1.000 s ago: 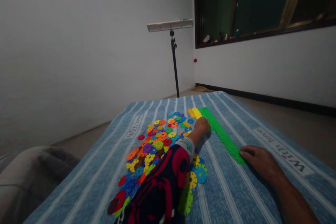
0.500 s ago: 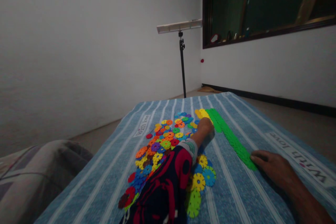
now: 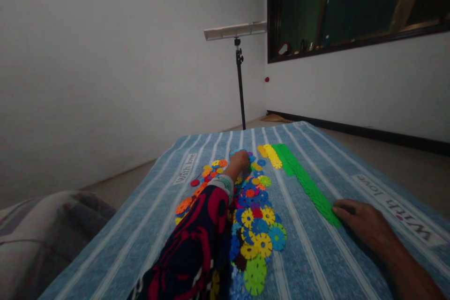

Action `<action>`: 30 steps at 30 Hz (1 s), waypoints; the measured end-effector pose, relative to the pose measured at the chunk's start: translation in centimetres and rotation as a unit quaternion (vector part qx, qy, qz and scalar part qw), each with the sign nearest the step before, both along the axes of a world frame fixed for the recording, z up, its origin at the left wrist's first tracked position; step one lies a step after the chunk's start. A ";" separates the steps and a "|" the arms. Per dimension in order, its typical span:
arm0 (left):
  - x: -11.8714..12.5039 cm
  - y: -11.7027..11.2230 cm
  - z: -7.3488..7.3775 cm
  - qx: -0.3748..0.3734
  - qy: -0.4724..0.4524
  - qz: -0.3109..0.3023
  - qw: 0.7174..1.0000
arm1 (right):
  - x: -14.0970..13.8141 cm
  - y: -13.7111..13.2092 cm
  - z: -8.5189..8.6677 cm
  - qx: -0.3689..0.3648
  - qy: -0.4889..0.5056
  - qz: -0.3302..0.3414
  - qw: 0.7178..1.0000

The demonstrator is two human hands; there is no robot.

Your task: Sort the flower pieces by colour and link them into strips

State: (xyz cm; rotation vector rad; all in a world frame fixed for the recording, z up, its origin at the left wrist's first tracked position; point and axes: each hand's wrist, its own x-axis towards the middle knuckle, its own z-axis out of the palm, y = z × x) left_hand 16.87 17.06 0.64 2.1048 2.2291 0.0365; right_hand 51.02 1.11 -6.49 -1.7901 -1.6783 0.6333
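Observation:
My left hand (image 3: 240, 161), in a dark red-patterned sleeve (image 3: 197, 243), reaches over a heap of coloured flower-shaped plastic discs (image 3: 258, 227) and rests on its far part; its fingers are hidden behind the knuckles. A long row of green discs (image 3: 306, 183) lies to the right of the heap, with a short yellow row (image 3: 274, 155) and an orange piece (image 3: 262, 151) at its far end. My right hand (image 3: 362, 222) lies flat on the blanket, with its fingertips touching the near end of the green row.
Everything lies on a blue blanket with white stripes (image 3: 309, 258) marked "With love". A light bar on a black stand (image 3: 240, 89) stands behind it by the wall. A dark window (image 3: 351, 4) is at the upper right. A grey cushion (image 3: 38, 234) sits at the left.
My left hand has moved left, from the far end of the green and yellow rows to the far part of the disc heap. My right hand has stayed at the green row's near end.

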 end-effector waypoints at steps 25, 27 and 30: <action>11.0 -8.0 -0.5 0.027 -0.325 -0.161 0.932 | -1.7 -1.0 2.9 0.094 0.145 -0.056 0.983; 13.1 -9.5 -1.2 0.007 -0.363 -0.176 0.915 | -2.0 -1.0 2.9 0.079 0.208 -0.025 0.975; 15.7 -11.2 -2.0 -0.020 -0.403 -0.187 0.896 | -2.2 -1.1 2.8 0.055 0.278 0.006 0.959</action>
